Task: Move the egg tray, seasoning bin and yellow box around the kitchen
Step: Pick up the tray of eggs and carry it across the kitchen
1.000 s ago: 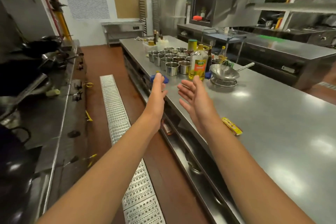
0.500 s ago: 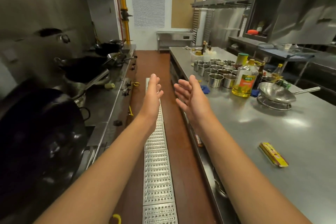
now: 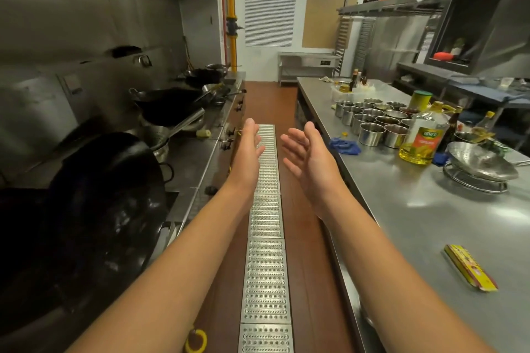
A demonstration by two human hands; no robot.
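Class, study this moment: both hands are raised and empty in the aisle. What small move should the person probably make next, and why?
Probably swing the right hand to the right and down toward the yellow box, which lies flat on the steel counter beside the right forearm. Both the right hand and the left hand are open and hold nothing, and that box is the only task item clearly in view; no egg tray shows.

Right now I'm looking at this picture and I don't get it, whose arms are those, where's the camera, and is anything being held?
There is no machine here. The camera sits on a person's head, looking forward and down a kitchen aisle. The left hand and right hand are stretched out over the floor drain grate, fingers open, holding nothing. On the steel counter to the right lie a yellow box, an oil bottle, a cluster of metal cups and a blue cloth. Black woks line the stove on the left.
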